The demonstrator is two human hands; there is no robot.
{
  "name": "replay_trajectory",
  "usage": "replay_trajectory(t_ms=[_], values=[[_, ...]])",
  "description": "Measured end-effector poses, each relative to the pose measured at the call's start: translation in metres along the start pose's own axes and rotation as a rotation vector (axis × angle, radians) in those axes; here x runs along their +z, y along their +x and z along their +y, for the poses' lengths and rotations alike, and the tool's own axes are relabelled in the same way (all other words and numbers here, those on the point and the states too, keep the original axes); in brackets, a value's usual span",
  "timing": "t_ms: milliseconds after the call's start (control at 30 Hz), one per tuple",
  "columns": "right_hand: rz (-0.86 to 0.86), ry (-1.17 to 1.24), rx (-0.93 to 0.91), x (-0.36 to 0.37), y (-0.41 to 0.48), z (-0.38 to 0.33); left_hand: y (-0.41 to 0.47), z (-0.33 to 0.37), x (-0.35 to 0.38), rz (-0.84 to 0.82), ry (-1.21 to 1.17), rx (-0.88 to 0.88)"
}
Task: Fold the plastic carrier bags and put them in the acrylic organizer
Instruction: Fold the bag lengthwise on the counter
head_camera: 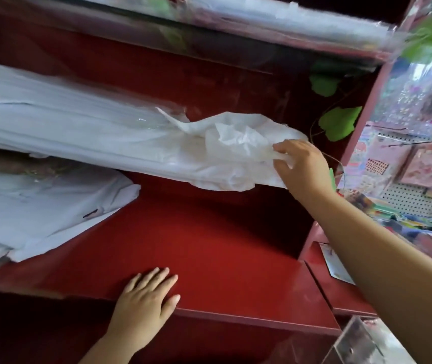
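Right now your right hand [304, 166], at centre right of the frame, has its fingers [279, 147] pinched shut on the loose end of a thin, crinkled white plastic carrier bag [236, 151]. That bag sticks out from a long bundle of white bags in a clear wrapper [65, 122] lying across the left and centre of the frame on the dark red shelf [209, 245]. Your left hand [146, 300] lies flat with fingers spread, palm down, on the shelf's front edge at lower centre, gripping nothing.

Expect the bag to be very light, limp and slippery; it probably won't hold any shape and may drag neighbouring bags out with it. Hold it by the bunched end you already have, where the film is gathered, since a single layer would likely stretch or tear. A second stack of white bags [39, 206] sits at lower left. The clear acrylic organizer [362, 342] shows only as a corner at lower right, well apart from the bag.
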State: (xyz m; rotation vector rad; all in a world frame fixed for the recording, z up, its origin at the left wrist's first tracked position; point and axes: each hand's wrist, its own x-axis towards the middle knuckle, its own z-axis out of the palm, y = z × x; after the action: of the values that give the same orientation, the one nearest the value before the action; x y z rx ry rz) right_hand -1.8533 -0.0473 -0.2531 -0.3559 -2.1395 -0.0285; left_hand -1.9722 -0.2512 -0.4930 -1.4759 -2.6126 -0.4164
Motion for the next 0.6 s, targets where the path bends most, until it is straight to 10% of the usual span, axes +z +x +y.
replay_trajectory(t_ms=[233,433,600], values=[[0.058,0.127,-0.379,-0.016,-0.088,-0.018,-0.005,0.012,-0.018,0.079,-0.121,-0.130],[-0.107,0.216,-0.491,0.010,-0.178,-0.024,-0.022,0.040,-0.078,-0.035,-1.859,-0.416],[-0.345,0.174,-0.455,0.046,-0.198,-0.022,-0.030,0.033,-0.075,-0.097,-1.749,-0.343]])
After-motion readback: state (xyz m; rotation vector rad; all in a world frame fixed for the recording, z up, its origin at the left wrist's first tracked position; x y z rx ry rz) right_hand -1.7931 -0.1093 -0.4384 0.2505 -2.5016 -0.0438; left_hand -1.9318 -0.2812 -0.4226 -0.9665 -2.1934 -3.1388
